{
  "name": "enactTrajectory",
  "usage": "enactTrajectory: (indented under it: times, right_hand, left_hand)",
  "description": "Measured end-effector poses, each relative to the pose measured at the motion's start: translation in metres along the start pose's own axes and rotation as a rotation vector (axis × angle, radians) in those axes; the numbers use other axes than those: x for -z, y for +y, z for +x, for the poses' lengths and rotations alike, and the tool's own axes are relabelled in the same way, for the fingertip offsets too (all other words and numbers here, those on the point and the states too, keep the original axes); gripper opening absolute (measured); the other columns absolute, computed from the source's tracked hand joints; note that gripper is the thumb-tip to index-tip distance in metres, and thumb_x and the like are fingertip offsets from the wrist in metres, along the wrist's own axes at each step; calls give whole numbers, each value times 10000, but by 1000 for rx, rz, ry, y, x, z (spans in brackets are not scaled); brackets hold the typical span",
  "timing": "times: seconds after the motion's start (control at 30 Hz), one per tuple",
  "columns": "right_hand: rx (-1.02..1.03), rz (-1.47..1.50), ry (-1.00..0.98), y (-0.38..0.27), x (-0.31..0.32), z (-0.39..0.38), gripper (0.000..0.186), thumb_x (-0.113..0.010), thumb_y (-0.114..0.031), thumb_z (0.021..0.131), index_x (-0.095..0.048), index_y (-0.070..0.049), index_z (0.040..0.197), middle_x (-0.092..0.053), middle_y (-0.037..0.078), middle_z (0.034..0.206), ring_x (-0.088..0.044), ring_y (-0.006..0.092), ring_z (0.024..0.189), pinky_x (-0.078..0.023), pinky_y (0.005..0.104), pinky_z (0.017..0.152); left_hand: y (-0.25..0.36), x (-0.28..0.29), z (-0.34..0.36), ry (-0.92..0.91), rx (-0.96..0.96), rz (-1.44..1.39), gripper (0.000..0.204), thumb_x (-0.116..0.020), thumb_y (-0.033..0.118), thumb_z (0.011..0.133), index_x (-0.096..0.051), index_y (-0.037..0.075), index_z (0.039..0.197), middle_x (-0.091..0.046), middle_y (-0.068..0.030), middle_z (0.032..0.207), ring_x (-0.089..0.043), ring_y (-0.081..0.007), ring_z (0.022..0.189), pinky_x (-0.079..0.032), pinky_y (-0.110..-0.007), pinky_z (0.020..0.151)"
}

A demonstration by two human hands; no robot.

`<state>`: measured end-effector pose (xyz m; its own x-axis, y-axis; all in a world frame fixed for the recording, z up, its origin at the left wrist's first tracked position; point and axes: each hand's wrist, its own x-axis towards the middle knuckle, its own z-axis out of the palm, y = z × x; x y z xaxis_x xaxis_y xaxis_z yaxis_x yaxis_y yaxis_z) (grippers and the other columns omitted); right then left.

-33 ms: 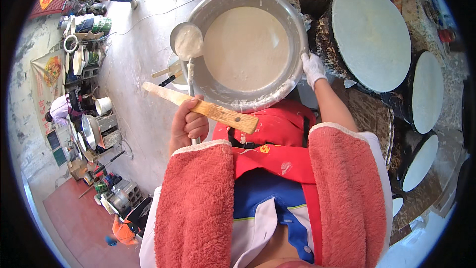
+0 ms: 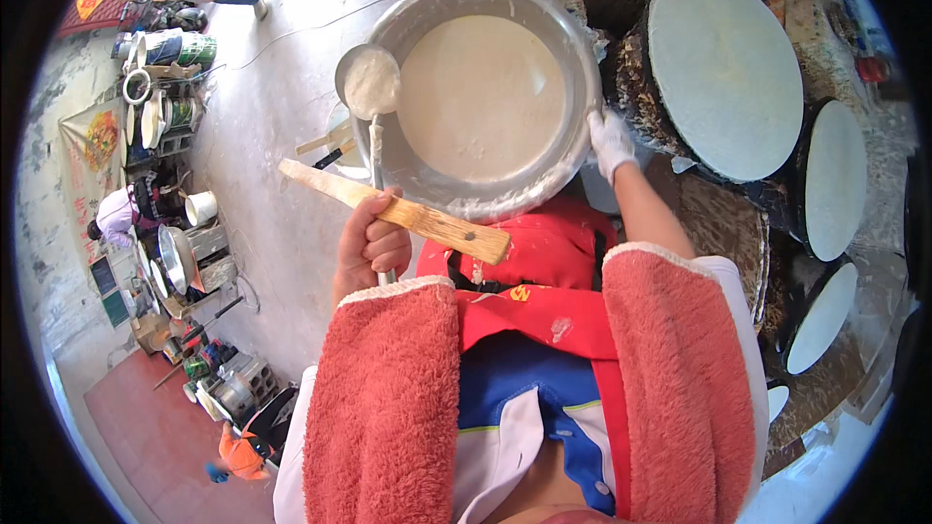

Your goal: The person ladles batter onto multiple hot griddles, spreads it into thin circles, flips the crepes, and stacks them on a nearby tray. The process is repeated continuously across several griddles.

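Here's the metal ladle (image 2: 377, 170), its bowl coated in pale batter (image 2: 481, 97), tilting over the left edge of the big metal basin (image 2: 577, 56). The left hand (image 2: 377, 243) has its bare fingers curled tight around the ladle's handle and, in the same fist, a flat wooden paddle (image 2: 413, 216) lying slantwise across it! Over on the far side, the white-gloved right hand (image 2: 612, 141) touches the basin's rim; its fingers are partly hidden, and I can't tell how firmly they close there. Batter pools wide inside that basin, with smears along its near wall. Close in, a red apron (image 2: 539, 245) and fluffy red sleeves (image 2: 381, 398). Out to the right, a large round pale-topped drum (image 2: 726, 76) stands near the glove, smaller ones curving below it. Far left, a white bucket (image 2: 201, 207), and below, a person in orange (image 2: 241, 454).
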<state>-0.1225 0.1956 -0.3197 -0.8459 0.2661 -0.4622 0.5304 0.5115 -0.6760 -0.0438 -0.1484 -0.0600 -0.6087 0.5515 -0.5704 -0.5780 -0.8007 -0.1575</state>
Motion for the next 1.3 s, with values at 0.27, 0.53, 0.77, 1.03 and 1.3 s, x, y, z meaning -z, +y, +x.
enactTrajectory:
  times: [0.27, 0.53, 0.77, 1.03, 1.3]
  right_hand:
    - [192, -214, -75, -91, 66, -76, 454, -553, -431, 878, -585, -65, 1145, -654, 250, 1020, -625, 403, 988, -489, 477, 862]
    - [59, 74, -529, -137, 73, -184, 491, -597, -244, 908, -481, -35, 1336, -593, 238, 1205, -577, 372, 1125, -454, 401, 938]
    - [-859, 1057, -470, -101, 87, -202, 185, -461, -220, 996, -513, -87, 1114, -480, 23, 732, -315, 48, 402, -232, 221, 335]
    - [-646, 977, -482, -61, 4, -112, 195, -466, -275, 987, -479, -91, 922, -436, 14, 652, -303, 63, 364, -216, 242, 304]
    - [-299, 343, -683, -38, 45, -89, 296, -483, -249, 956, -599, -51, 1144, -536, -2, 688, -449, 101, 465, -374, 271, 419]
  left_hand:
    - [0, 13, 78, 425, 87, 415, 347, -504, 209, 973, -389, 158, 649, -246, 98, 455, -243, -33, 332, -212, -223, 294]
    - [-14, 46, 121, 385, 186, 432, 399, -495, 483, 971, -414, 166, 742, -255, 85, 552, -206, -34, 404, -179, -211, 336]
    - [97, 98, 161, 568, 53, 837, 365, -409, 398, 1018, -370, 159, 744, -254, 73, 562, -250, -69, 428, -223, -262, 396]
    - [133, 126, 290, 816, 12, 1230, 269, -451, 253, 944, -349, 106, 742, -263, 31, 529, -273, -109, 410, -263, -302, 389]
    - [98, 119, 260, 473, 271, 851, 356, -471, 277, 979, -324, 143, 684, -253, 46, 516, -244, -97, 397, -221, -286, 379]
